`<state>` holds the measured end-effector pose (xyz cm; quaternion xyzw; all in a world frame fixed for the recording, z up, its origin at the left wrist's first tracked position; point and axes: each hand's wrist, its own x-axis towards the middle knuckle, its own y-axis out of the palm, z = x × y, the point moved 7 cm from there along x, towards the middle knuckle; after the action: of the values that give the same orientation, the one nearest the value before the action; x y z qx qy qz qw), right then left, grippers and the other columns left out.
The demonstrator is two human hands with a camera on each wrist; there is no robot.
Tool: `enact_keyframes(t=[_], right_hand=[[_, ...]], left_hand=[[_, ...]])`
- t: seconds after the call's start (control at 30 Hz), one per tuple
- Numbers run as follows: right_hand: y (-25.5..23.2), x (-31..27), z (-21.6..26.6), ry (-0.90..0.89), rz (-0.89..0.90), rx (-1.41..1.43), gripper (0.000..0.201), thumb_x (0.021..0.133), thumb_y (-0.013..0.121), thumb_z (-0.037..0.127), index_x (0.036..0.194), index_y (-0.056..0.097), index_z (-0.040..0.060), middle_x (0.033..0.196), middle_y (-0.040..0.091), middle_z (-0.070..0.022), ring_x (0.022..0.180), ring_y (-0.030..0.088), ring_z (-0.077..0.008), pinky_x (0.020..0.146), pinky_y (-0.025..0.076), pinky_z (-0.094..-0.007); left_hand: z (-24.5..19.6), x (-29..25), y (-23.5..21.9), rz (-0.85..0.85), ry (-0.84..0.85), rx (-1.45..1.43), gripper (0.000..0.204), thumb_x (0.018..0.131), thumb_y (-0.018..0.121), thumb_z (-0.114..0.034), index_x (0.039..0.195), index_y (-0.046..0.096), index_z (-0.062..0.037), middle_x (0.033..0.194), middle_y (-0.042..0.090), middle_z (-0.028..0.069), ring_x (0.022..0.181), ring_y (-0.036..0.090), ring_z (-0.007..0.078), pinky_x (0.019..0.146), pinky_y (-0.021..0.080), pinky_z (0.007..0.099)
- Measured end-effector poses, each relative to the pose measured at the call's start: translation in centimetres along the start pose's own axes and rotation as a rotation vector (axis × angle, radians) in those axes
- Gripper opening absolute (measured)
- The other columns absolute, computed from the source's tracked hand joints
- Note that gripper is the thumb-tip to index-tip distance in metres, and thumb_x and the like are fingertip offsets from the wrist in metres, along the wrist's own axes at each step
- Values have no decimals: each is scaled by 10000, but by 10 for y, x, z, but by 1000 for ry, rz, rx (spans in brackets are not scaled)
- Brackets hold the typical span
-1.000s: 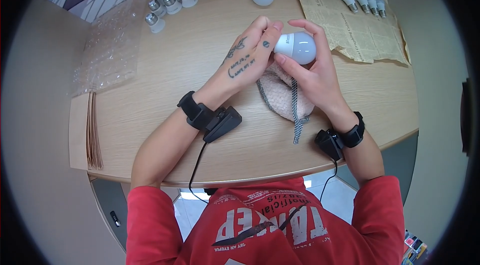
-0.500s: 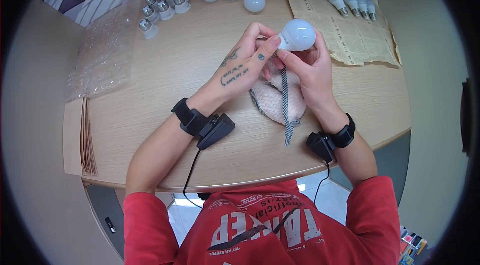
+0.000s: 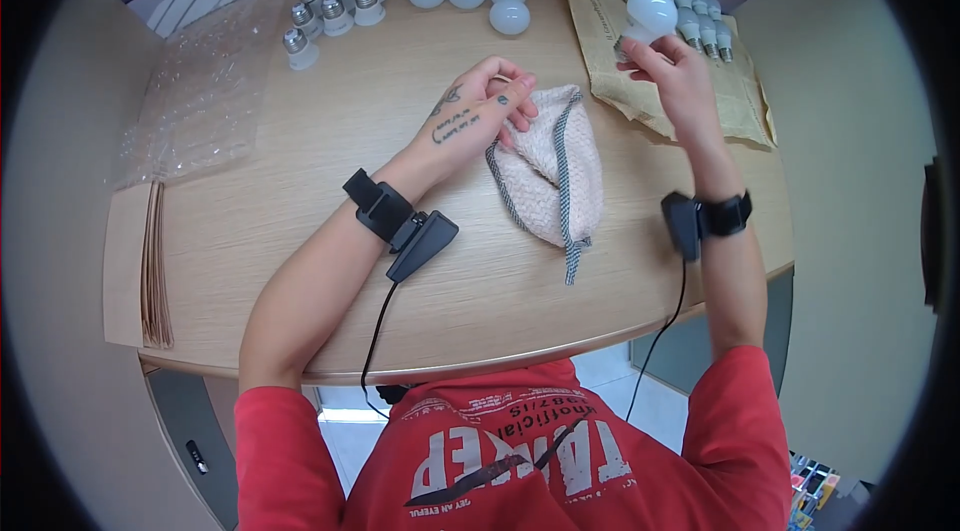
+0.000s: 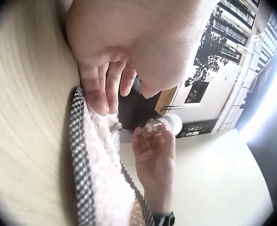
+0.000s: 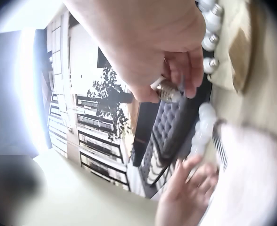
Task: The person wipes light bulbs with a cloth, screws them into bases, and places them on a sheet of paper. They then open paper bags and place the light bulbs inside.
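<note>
My right hand (image 3: 685,86) pinches a light bulb (image 3: 652,13) near its base, lifted over the brown paper, with the white globe pointing away from me. In the right wrist view, the bulb's metal screw base (image 5: 166,90) shows between thumb and fingers. My left hand (image 3: 478,109) is at the upper left edge of a pale pink cloth (image 3: 550,171) with checked trim, its fingers loosely bent. Seen from the left wrist, the fingertips (image 4: 98,106) overlap the cloth's edge, with the thumb apart from them.
Several finished bulbs lie in rows on brown printed paper (image 3: 640,106) at the back right. White globe covers (image 3: 510,18) stand at the back middle, with screw bases (image 3: 300,49) left of them. Bubble wrap (image 3: 190,111) and folded brown paper (image 3: 130,261) lie at left.
The bulb has left the left hand and moved right and away in the right hand, over the brown paper. The left hand has stayed by the cloth, which now shows more fully.
</note>
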<state>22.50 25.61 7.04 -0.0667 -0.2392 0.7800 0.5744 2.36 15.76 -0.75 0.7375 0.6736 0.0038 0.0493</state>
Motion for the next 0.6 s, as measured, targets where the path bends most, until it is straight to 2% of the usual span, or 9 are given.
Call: enact_keyframes(t=[0.07,0.17,0.27,0.37,0.47,0.57,0.6], right_hand=[[-15,26,-19,44,47,-285,366,878,688,310,975,696,-43,865,712,-83,785,682,-132,715,513,-280],[-33,54,-42,80,31,-620,398,854,693,340,922,704,-52,805,710,-127,735,689,-193,695,518,-322],[-42,73,-62,135,47,-814,394,843,692,354,909,718,-34,791,702,-172,761,691,-276,737,519,-378],[-43,76,-65,124,8,-907,381,838,697,362,911,732,-10,816,702,-202,798,686,-325,771,513,-414],[-42,75,-64,146,-25,-925,408,833,713,374,971,724,-10,876,711,-209,876,687,-336,805,510,-419],[-48,75,-70,43,-170,-883,452,837,717,379,1077,696,-4,954,710,-217,948,679,-351,844,505,-418],[-51,78,-79,37,-193,-887,485,834,714,413,1114,679,18,933,713,-211,938,686,-340,843,510,-417]], left_hand=[[-2,-2,1,3,2,52,282,1032,507,-293,1131,545,-31,918,649,84,802,608,118,630,507,228],[-4,-4,1,13,8,80,252,1027,509,-271,1109,561,-39,917,640,73,807,602,113,639,505,228],[-7,-7,3,22,8,84,228,1021,511,-244,1097,569,-37,920,635,67,805,599,108,649,507,231],[-6,-7,3,31,21,93,209,1015,515,-216,1092,574,-32,922,635,65,803,598,103,654,509,231],[-5,-7,3,30,27,89,200,1012,519,-202,1088,578,-26,925,637,63,802,600,99,655,511,229],[-5,-7,4,30,28,89,198,1011,519,-196,1084,580,-23,923,639,62,798,603,97,653,513,229],[-5,-7,4,31,28,92,198,1012,518,-195,1083,581,-22,921,639,62,796,604,97,652,513,229]])
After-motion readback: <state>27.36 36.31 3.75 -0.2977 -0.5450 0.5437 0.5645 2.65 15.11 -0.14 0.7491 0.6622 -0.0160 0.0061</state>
